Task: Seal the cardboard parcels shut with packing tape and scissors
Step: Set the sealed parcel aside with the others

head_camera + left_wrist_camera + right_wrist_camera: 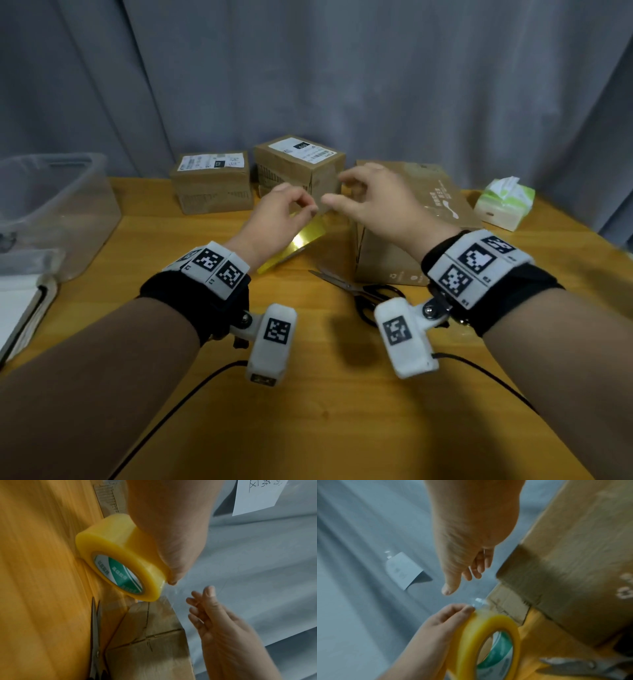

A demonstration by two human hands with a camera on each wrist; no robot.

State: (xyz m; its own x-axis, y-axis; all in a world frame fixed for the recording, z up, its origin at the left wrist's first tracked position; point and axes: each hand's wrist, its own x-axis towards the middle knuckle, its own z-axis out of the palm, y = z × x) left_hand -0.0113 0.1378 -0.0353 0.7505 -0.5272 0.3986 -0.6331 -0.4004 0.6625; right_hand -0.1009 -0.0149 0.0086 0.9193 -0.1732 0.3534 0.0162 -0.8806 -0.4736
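Behind hands: 2 labelled boxes (212,186)

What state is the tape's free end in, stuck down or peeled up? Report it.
Peeled up. The left hand holds the tape roll, and a short clear flap stands off it. The right hand is not touching it.

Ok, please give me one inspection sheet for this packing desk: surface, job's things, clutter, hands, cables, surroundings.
Surface: wooden table, yellow-brown.
Job's things: yellow packing tape roll held above the table; scissors lying flat beside the large cardboard box; two smaller labelled parcels at the back.
Clutter: clear plastic bin and open notebook at left; tissue pack at right.
Hands: left hand grips the roll, fingertips at the loose tape end; right hand close to that end, fingers loosely bent, holding nothing.
Cables: black wrist-camera cables trailing over the table.
Surroundings: grey curtain behind, white paper sheet on it.
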